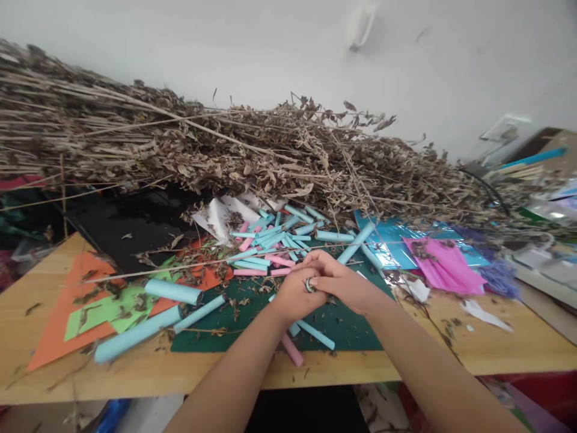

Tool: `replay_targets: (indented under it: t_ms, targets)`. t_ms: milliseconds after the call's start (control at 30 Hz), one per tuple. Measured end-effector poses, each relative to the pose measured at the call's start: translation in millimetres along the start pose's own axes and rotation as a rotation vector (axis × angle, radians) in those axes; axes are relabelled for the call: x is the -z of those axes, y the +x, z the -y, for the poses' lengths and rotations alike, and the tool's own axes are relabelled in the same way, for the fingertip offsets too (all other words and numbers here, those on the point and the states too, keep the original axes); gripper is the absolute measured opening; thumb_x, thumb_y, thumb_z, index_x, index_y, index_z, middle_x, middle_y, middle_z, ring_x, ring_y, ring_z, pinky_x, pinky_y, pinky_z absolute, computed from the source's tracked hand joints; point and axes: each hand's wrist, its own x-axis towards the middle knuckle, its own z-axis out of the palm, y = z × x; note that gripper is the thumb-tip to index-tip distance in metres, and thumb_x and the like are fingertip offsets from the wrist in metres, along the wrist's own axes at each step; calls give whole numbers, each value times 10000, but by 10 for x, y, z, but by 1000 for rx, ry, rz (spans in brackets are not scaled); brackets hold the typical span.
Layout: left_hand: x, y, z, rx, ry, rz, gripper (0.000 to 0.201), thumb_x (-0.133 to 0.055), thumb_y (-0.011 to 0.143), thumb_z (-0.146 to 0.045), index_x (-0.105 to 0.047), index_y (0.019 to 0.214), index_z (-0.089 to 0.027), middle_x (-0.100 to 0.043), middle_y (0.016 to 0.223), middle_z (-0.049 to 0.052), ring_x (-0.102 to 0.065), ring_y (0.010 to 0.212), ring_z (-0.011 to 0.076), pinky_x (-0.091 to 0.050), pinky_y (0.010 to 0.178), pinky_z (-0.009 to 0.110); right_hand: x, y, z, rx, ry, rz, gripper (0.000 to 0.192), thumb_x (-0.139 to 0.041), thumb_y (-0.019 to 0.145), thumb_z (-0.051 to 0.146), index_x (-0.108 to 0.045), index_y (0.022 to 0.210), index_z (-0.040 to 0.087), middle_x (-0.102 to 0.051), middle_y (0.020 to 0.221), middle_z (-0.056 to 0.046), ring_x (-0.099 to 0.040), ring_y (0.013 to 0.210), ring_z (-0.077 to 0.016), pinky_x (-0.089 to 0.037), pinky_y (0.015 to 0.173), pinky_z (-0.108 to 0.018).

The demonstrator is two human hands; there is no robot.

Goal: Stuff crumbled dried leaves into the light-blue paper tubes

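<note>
Over the dark green mat [198, 337], my left hand [294, 299] and my right hand [345, 282] are pressed together, fingers curled over each other. A ring shows on a finger where they meet. Both look closed, and whatever may lie between them is hidden. Beneath the hands are a pink paper tube [292, 350] and a thin light-blue paper tube [318, 335]. Just beyond lies a loose pile of short blue and pink paper tubes [273, 239]. Larger blue tubes [174, 291] rest to the left.
Dry leafy stalks [288, 150] are heaped along the wall, with crumbs scattered across the wooden table [374, 367]. Orange paper [54, 337] and green paper [94, 316] lie left, beside a black sheet [139, 222]. Blue shiny film [392, 240] and pink crepe paper [444, 264] lie right.
</note>
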Motion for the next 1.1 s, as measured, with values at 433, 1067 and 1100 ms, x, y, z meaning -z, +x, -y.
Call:
replay_targets:
  t_ms: [433, 1067, 1100]
  targets:
    - [58, -38, -17, 32, -210, 76, 302, -355, 727, -324, -392, 483, -150, -385, 498, -5, -377, 528, 112, -311, 545, 242, -124, 10, -258, 161, 238, -140, 231, -411, 649, 68, -421, 810, 233, -547, 901, 30, -499, 619, -76, -386, 464, -168]
    - [263, -65, -78, 259, -545, 120, 309, -605, 559, -267, -653, 837, -143, -599, 806, 50, -496, 787, 176, -346, 737, 261, -328, 57, -432, 505, 342, -363, 246, -379, 641, 4, -421, 741, 225, -548, 906, 21, -485, 914, -126, -337, 826, -314]
    - [273, -72, -84, 270, -515, 141, 324, -622, 557, -255, -645, 864, -155, -599, 831, 47, -498, 806, 176, -347, 746, 258, -326, 56, -435, 511, 338, -366, 249, -376, 640, 1, -418, 741, 224, -548, 901, 21, -487, 907, -124, -341, 823, -312]
